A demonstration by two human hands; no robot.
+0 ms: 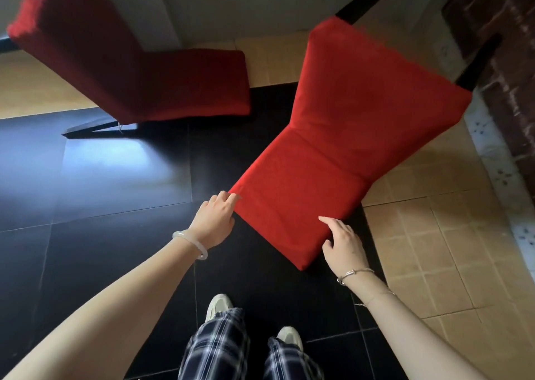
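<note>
The seat cover [301, 194] is pinched at its near corner by the left hand [215, 220]. Along the same front edge, further right, the right hand [344, 245] is laid with fingers loosely spread.

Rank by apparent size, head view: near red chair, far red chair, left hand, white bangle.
1. near red chair, though nearness flatters it
2. far red chair, partly cropped
3. left hand
4. white bangle
</note>
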